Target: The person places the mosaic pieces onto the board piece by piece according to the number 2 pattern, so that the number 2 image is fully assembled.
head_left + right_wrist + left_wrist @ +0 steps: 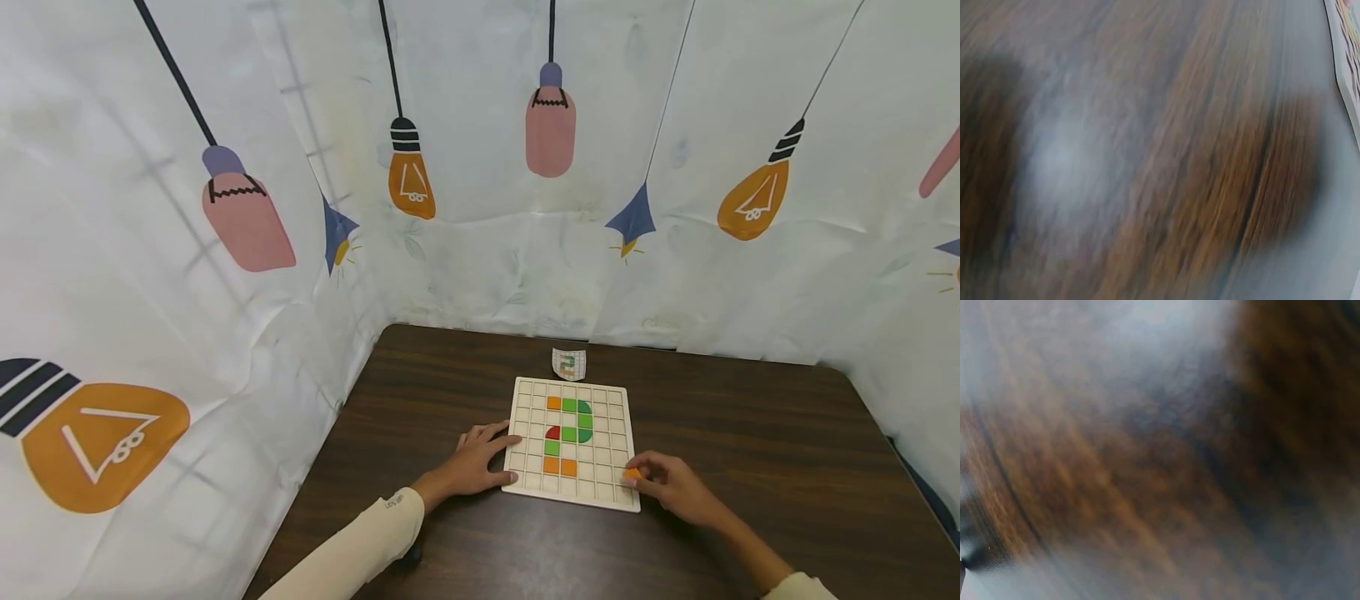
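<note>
A pale grid board (603,483) lies on the dark wooden table, holding several orange, green and red tiles in its middle cells. My left hand (471,463) touches the board's left edge, its fingers and thumb spread. At the lower right edge of the board, my right hand (675,487) pinches an orange tile (633,473) between thumb and fingers. Just behind the board sits a small paper card (569,364) printed with a coloured grid pattern. Neither hand shows in the wrist views, which are blurred and mostly table.
The brown table (750,433) stretches to both sides of the board. A white cloth (480,275) printed with hanging lamps and bulbs stands along its back and left side.
</note>
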{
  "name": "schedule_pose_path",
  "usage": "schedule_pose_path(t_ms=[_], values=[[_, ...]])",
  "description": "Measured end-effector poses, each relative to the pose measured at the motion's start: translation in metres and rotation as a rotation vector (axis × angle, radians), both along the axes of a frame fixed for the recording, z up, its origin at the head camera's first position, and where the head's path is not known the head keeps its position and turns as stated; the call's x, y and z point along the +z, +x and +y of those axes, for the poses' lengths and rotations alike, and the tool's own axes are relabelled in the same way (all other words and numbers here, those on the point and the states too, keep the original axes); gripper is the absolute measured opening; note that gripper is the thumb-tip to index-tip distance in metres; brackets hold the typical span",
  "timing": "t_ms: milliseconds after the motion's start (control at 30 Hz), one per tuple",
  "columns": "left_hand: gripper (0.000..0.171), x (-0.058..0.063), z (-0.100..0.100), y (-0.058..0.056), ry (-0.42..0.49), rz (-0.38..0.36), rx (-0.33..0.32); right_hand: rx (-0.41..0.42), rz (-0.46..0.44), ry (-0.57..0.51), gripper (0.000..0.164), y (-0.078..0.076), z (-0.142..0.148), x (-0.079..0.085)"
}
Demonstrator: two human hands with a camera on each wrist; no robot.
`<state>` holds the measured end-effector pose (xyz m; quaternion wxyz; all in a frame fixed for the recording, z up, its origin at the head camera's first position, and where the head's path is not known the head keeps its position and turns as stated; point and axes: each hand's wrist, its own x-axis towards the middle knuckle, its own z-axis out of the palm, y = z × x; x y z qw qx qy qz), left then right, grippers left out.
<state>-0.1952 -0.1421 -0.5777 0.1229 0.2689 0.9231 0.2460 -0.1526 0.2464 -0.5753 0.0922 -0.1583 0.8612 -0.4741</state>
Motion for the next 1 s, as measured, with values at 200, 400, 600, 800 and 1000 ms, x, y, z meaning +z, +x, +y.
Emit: schedule_pose_path(t_ms=[200, 400, 600, 800, 1000], values=[[0.065, 0.000, 0.000, 0.000, -0.001, 0.001, 0.002, 0.035, -0.058, -0.060, 0.031, -0.004, -0.008, 0.000], [0.066, 0.001, 0.000, 0.000, -0.007, -0.005, -0.001, 0.056, -0.038, -0.086, 0.030, -0.006, -0.020, -0.003], [0.065, 0.000, -0.001, 0.001, -0.004, -0.005, -0.001, -0.010, -0.013, -0.071, 0.029, -0.009, -0.038, -0.006], [0.066, -0.001, -0.001, 0.001, -0.002, 0.005, -0.005, -0.030, -0.040, -0.077, 0.032, -0.014, -0.049, -0.009], [0.065, 0.001, 0.000, 0.001, -0.004, 0.010, -0.001, -0.019, -0.010, -0.030, 0.028, -0.016, -0.057, -0.011]])
